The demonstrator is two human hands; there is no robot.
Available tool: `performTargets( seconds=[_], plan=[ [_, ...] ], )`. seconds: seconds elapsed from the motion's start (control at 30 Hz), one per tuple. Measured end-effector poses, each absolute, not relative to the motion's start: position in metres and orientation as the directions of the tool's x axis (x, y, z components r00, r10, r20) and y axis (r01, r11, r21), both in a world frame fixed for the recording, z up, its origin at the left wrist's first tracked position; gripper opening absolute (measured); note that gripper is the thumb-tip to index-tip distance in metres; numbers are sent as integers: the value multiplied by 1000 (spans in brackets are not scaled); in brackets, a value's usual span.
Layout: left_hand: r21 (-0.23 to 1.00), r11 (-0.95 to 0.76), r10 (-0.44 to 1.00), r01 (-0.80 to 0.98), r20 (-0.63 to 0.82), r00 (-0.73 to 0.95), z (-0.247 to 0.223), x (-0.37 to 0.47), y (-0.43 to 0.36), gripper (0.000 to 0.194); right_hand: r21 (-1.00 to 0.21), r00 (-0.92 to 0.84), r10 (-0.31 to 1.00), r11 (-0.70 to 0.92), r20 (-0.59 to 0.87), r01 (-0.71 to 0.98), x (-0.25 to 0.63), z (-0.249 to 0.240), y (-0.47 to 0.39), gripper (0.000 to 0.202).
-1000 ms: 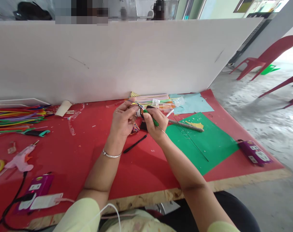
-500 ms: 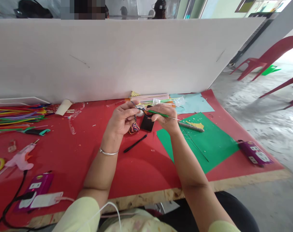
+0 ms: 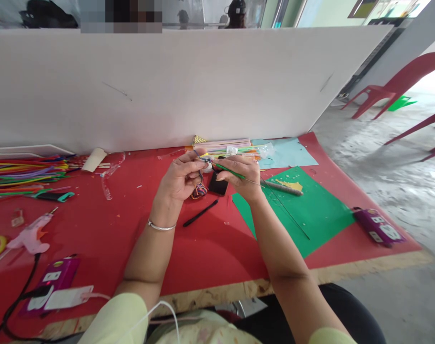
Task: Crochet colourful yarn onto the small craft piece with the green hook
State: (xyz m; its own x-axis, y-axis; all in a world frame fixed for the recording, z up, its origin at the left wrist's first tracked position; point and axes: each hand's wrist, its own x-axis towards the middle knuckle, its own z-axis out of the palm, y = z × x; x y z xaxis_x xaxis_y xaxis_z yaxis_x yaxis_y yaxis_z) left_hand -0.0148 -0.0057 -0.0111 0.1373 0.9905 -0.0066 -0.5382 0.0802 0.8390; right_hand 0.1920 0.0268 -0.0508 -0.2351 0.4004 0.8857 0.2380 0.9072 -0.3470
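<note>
Pinched between the fingers of my left hand (image 3: pixel 179 177) is a small piece of dark yarn work (image 3: pixel 206 160), with a strand looped over the index finger. My right hand (image 3: pixel 243 176) is closed around a green-handled crochet hook (image 3: pixel 231 171), its tip at the yarn work. Just under my left fingers lies a small multicoloured ball of yarn (image 3: pixel 199 190). A black phone (image 3: pixel 218 185) rests on the red table cover between my hands, partly behind the right one. Nearer to me is a black pen (image 3: pixel 201 213).
Right of my hands, a green sheet (image 3: pixel 321 215) carries a grey stick (image 3: pixel 284 187). Pipe cleaners (image 3: pixel 27 172), a pink glue gun (image 3: pixel 33 234) and a purple box (image 3: pixel 59 272) with cables lie left. A white board (image 3: pixel 189 91) stands behind; another purple box (image 3: pixel 378 227) sits right.
My right hand has shifted slightly left, and the crochet hook is tilted more steeply. My left hand stays almost in place, still pinching the yarn work.
</note>
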Motion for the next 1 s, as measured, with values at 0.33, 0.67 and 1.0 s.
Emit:
performTargets(
  seconds=[0.33, 0.67, 1.0],
  plan=[
    [856, -51, 997, -515, 75, 26, -9, -8, -8, 37, -384, -162, 423, 895, 891, 227, 183, -53, 22, 41],
    [866, -279, 959, -416, 227, -171, -9, 2, -8, 37, -608, -97, 614, 790, 784, 85, 165, -51, 15, 47],
    [891, -364, 920, -271, 299, -252, -14, 0, -5, 31, -622, -107, 636, 771, 765, 134, 170, -44, 13, 37]
  ],
)
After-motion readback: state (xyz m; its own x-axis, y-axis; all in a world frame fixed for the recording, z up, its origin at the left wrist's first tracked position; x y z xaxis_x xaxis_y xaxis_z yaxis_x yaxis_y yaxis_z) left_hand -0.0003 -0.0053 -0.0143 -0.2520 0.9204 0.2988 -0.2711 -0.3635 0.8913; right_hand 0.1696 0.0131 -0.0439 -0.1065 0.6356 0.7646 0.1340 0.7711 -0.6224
